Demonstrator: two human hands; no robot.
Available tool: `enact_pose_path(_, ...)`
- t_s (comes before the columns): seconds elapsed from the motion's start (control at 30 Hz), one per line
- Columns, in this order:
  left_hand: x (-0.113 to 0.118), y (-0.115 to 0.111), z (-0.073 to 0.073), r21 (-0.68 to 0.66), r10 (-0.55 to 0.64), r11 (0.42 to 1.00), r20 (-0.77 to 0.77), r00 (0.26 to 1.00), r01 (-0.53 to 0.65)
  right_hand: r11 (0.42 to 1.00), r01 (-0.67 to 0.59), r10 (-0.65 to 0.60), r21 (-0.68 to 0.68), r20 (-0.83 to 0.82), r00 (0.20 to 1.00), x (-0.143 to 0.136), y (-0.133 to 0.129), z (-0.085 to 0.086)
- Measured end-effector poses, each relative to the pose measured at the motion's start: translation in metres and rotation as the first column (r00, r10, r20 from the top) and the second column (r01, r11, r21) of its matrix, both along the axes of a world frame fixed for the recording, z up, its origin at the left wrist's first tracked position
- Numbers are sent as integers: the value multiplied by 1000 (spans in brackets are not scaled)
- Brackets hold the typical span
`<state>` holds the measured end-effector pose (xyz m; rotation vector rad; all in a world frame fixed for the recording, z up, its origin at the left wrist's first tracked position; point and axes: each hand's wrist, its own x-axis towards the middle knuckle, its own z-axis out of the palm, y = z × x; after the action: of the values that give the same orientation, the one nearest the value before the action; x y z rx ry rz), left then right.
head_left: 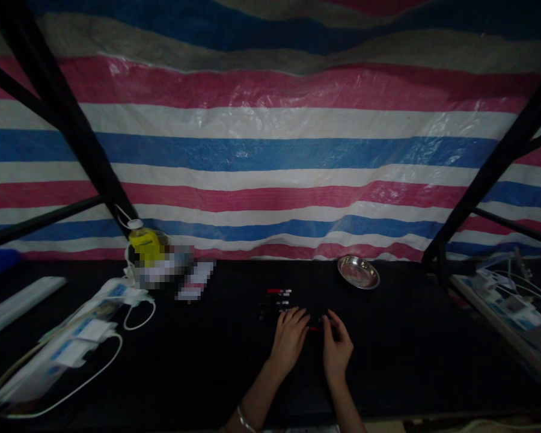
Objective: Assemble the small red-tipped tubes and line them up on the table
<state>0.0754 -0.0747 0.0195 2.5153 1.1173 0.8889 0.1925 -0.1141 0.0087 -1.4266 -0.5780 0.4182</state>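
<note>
On the black table, a red pen [279, 291] lies at the far end of a short row of dark pens [276, 304]. My left hand [290, 338] rests palm down at the near end of this row, its fingers spread a little. To its right, my right hand [337, 344] is curled, thumb and fingertips close together at a small dark item that is hard to make out. A small red piece [315, 329] shows between the two hands. Beyond them at the right sits a round metal dish [359, 273].
Power strips [72, 349] with white plugs and looping cables lie at the left. A yellow bottle [145, 243] stands behind them, near a blurred packet [196, 280]. A tray of electrical parts [514, 313] is at the right. Black frame bars slant down both sides.
</note>
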Motion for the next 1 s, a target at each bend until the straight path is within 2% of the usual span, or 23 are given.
enact_pose_path(0.1,0,-1,3,-8,92,996,17,996,-92,999,-39,39,3,-18,999,0,3,-1)
enact_pose_path(0.17,-3,2,3,-12,214,977,68,974,-214,999,-47,47,10,-18,999,0,7,-1)
enact_pose_path(0.23,-9,9,3,-40,381,924,130,915,-379,998,-67,67,7,-21,998,0,14,0)
enact_pose_path(0.3,-18,19,3,-102,535,845,169,828,-525,994,-110,110,-18,-15,994,0,25,0)
enact_pose_path(0.37,-27,30,3,-169,626,779,166,762,-603,988,-147,148,-54,27,989,-1,40,0)
enact_pose_path(0.6,-45,52,2,-389,666,707,84,741,-591,970,-223,235,-98,136,962,-19,90,7)
enact_pose_path(0.77,-43,54,-1,-423,636,723,98,765,-546,969,-213,229,-126,133,964,-31,100,5)
enact_pose_path(0.9,-42,52,-2,-447,649,721,168,742,-529,969,-233,239,-83,71,968,-34,102,2)
enact_pose_path(1.0,-42,50,-1,-479,646,746,355,676,-462,975,-223,224,13,-60,973,-35,100,4)
